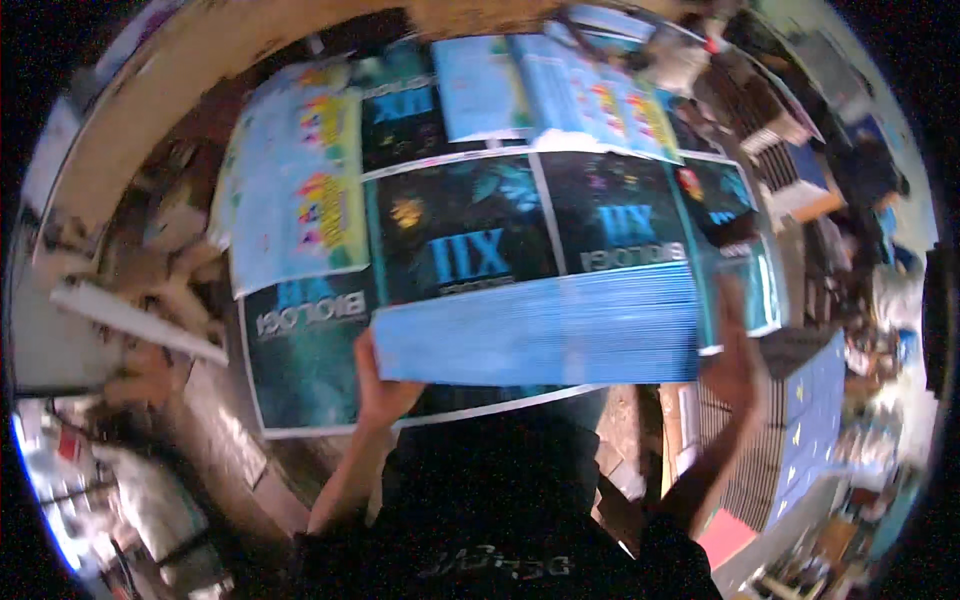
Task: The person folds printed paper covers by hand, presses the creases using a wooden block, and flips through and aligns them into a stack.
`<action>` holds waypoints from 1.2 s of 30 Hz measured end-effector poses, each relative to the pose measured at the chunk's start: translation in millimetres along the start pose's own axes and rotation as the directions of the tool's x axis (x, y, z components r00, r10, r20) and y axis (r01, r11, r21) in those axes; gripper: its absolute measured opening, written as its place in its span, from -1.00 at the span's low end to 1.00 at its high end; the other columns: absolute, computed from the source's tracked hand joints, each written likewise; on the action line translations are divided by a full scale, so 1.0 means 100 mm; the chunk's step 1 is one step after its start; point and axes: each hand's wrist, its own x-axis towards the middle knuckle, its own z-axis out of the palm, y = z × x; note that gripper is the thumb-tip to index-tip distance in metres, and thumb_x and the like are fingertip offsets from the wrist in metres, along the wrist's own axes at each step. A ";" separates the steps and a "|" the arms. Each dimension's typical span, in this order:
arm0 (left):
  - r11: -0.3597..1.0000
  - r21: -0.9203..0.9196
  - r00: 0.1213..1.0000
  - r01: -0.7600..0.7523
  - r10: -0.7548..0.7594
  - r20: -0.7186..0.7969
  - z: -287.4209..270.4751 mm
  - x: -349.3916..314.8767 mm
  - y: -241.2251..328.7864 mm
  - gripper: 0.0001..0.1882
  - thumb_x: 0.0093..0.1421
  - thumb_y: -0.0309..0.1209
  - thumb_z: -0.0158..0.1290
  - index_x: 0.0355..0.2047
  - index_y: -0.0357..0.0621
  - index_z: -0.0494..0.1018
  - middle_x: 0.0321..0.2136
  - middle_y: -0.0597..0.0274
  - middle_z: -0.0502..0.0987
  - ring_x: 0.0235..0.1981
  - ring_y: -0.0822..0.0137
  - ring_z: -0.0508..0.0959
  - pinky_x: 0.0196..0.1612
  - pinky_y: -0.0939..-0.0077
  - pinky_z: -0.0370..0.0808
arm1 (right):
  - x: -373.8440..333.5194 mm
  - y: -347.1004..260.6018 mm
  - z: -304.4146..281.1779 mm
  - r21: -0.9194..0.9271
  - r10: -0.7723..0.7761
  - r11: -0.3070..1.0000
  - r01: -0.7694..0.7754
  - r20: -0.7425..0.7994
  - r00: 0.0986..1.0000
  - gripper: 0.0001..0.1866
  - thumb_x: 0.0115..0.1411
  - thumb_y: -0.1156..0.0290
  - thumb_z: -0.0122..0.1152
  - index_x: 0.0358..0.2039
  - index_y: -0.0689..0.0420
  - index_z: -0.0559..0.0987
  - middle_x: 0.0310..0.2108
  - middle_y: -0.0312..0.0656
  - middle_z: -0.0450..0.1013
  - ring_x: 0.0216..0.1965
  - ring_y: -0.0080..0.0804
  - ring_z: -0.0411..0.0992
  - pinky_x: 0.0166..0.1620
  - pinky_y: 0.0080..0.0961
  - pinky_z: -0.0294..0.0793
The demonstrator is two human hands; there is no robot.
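Already lifted, a thick stack of printed sheets (535,325), blue along its edge, is clamped between the left hand (378,385) and right hand (735,350) above the dark-covered sheets (470,235) spread beneath; it isn't yet set down. Pale blue sheets (295,185) lie left of that spread.

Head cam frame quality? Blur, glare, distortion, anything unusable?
Head view: strong fisheye, straight edges bow toward the black rim; motion blur smears the stack of printed sheets and right hand; left hand a bit sharper; blown-out glare at lower left; the dark-covered sheets on the table stay recognisable, fine detail soft.
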 end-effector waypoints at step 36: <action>0.996 0.034 0.993 -0.083 0.080 0.086 0.10 0.08 0.09 -0.06 0.05 -0.30 0.38 0.32 -0.18 0.07 0.16 -0.03 0.34 0.18 0.11 0.39 0.22 0.15 0.39 | 0.75 -2.20 0.71 -0.283 -0.300 0.863 0.418 0.380 0.875 0.21 -0.12 -0.05 0.45 0.41 0.23 0.02 0.27 0.17 0.18 0.34 0.03 0.14 0.41 0.03 -0.08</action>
